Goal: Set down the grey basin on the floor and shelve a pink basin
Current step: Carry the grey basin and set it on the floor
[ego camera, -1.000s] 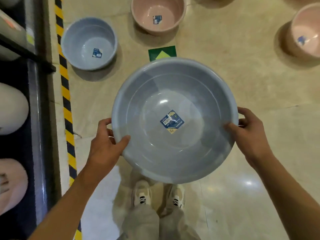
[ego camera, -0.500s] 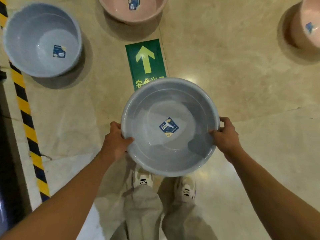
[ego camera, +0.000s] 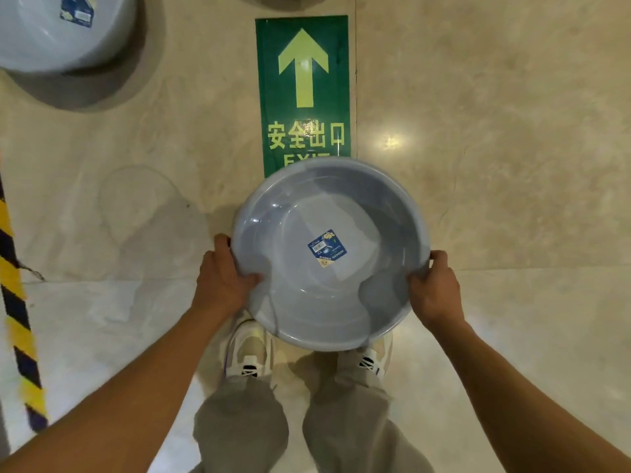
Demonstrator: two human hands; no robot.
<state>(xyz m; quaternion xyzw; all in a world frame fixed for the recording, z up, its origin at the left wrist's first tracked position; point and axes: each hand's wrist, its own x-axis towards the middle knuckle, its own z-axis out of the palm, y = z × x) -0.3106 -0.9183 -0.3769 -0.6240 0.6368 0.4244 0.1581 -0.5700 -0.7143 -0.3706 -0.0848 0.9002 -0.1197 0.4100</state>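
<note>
I hold a round grey basin (ego camera: 372, 213) with a blue label inside, mouth up, low over the beige floor just in front of my shoes. My left hand (ego camera: 223, 279) grips its left rim with the thumb inside. My right hand (ego camera: 435, 295) grips the right rim. The basin's far edge covers the lower end of the green exit sign. No pink basin shows fully; only a sliver of a dark underside lies at the top edge.
A second grey basin (ego camera: 51, 39) stands on the floor at the top left. A green arrow exit sign (ego camera: 304, 93) is stuck to the floor ahead. Yellow-black hazard tape (ego camera: 17, 302) runs along the left edge. My shoes (ego camera: 249, 349) are below the basin.
The view has tilted down and moved forward. The held basin has gone lower toward the floor; the pink basins and the shelf have slid out of sight.
</note>
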